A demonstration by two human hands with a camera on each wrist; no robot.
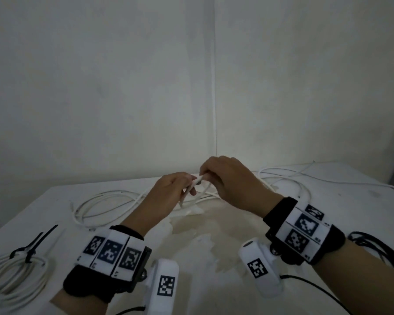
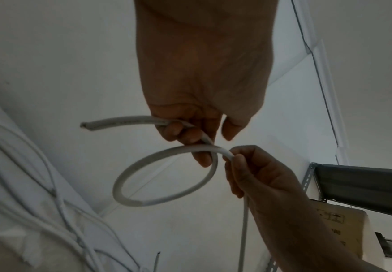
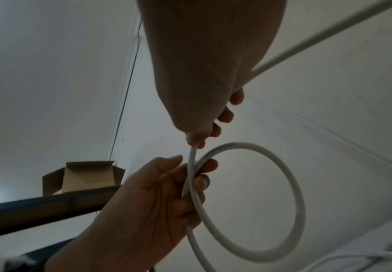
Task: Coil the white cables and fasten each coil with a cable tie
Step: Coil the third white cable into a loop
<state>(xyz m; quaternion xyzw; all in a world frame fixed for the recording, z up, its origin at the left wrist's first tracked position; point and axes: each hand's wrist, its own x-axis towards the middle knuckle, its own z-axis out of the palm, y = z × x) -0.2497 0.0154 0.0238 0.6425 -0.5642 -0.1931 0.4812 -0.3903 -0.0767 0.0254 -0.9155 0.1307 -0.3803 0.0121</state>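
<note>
Here the white cable (image 2: 166, 174) loops once between the left hand (image 2: 201, 92) and right hand (image 2: 260, 176), both pinching it above the table (image 1: 214, 246).

We see a white cable (image 2: 159, 176) bent into one round loop in the air, its cut end free at 9 o'clock, loose white cables (image 1: 105, 204) on the table at 11 o'clock, a finished coil (image 1: 16, 283) with a black cable tie (image 1: 31, 248) at 8 o'clock
</note>
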